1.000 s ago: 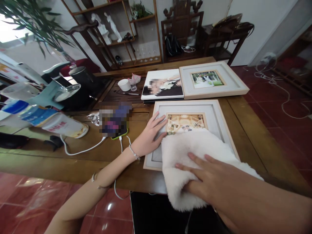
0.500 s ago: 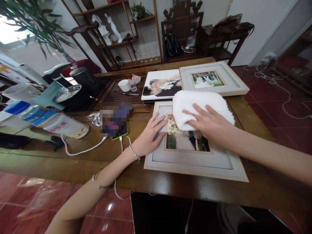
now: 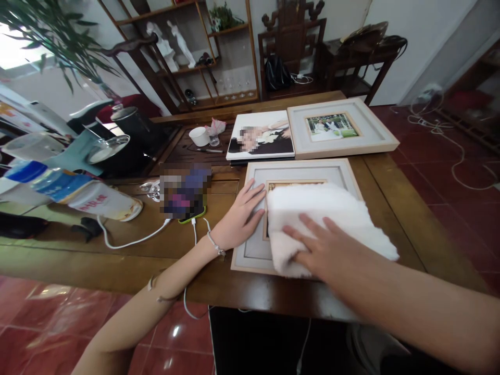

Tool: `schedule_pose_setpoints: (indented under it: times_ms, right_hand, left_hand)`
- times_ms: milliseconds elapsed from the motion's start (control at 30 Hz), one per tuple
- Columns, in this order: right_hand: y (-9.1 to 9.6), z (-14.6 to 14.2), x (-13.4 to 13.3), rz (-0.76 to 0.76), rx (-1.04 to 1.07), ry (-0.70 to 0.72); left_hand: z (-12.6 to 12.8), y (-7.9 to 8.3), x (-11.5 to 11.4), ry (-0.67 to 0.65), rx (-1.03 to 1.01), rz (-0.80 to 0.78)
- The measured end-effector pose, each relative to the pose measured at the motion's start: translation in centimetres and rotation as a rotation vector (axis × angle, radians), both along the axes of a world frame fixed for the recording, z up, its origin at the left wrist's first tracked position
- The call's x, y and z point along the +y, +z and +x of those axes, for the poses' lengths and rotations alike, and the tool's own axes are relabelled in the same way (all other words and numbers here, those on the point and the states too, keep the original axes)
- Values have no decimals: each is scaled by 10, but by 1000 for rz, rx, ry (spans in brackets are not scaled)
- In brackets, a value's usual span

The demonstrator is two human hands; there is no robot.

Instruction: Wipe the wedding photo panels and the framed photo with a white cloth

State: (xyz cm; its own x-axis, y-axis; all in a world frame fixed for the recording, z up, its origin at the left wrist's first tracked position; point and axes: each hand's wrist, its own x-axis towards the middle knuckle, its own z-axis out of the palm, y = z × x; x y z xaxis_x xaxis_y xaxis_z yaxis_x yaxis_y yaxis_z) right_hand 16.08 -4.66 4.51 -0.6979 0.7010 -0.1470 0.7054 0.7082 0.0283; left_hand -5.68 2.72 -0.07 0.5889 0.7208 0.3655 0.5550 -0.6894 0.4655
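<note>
A white fluffy towel (image 3: 312, 208) lies across the lower right of a picture frame (image 3: 253, 255), hiding most of its photo. My right hand (image 3: 324, 245) presses on the towel with fingers spread and the thumb side bunching its near edge. On the frame's left border rests my left hand (image 3: 244, 216), its fingers stretched out and flat. The frame has a pale wood edge and a wide light-grey mat, and lies flat on the wooden table (image 3: 394, 208). Only the top and left edges of its inner photo show.
Behind lie a second frame (image 3: 375, 130) and a photo panel (image 3: 269, 148). To the left are a phone (image 3: 193, 214) on white cables, a blue-capped bottle (image 3: 105, 200), a white cup (image 3: 199, 136) and a dark kettle (image 3: 135, 127). The table's front edge runs close below the frame.
My right hand has moved the towel toward me, from the frame's upper right to its lower part, covering the photo. My left hand has stayed in place.
</note>
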Motion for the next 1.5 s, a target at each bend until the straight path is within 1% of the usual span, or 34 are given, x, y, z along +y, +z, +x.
schedule_pose_setpoints:
  times_ms: [100, 167, 233, 300, 367, 433, 500, 567, 633, 700, 767, 900, 1033, 1133, 1200, 1267, 1367, 1433, 1500]
  right_hand:
    - [-8, 6, -24, -21, 116, 81]
    - [-9, 10, -30, -56, 184, 103]
    - [-4, 13, -26, -127, 187, 107]
    - [6, 14, -15, -189, 136, 108]
    - [16, 16, -2, -208, 72, 91]
    - [22, 20, 12, -157, 42, 47]
    - [21, 27, 27, -47, 40, 8]
    - [14, 33, 44, 82, 37, -18]
    - [7, 38, 59, 177, 26, -35]
    - [1, 37, 71, 236, 6, -51]
    - [-2, 32, 75, 264, -15, -70]
    - [1, 10, 66, 244, -40, -76]
    - [6, -11, 48, 103, -25, -4]
    - [5, -19, 33, 23, 35, 73]
    - [2, -20, 23, 8, 86, 130]
    - [-1, -20, 13, 24, 146, 188]
    - [1, -16, 4, 14, 198, 275]
    - [7, -10, 1, -51, 170, 317]
    - [15, -2, 1, -133, 97, 323]
  left_hand:
    - [0, 0, 0, 4, 1, 4]
    - [0, 0, 0, 8, 1, 4]
    - [0, 0, 0, 10, 0, -1]
    - [0, 0, 0, 7, 3, -6]
    - [0, 0, 0, 5, 7, -9]
    - [0, 0, 0, 3, 3, -12]
    - [0, -1, 0, 1, -10, -13]
    - [0, -1, 0, -2, -21, -13]
    - [-1, -1, 0, -2, -22, -14]
    - [-1, -1, 0, 0, -15, -17]
    - [0, -1, 0, 8, -6, -26]
    - [0, 2, 0, 35, -24, -63]
    - [1, 6, -3, 21, -109, -97]
    - [2, 7, -6, 9, -170, -117]
    - [3, 8, -7, 18, -182, -132]
    - [4, 8, -8, 26, -178, -141]
    - [4, 8, -7, 51, -168, -136]
    - [4, 7, -7, 81, -157, -131]
    - [4, 6, -7, 104, -138, -125]
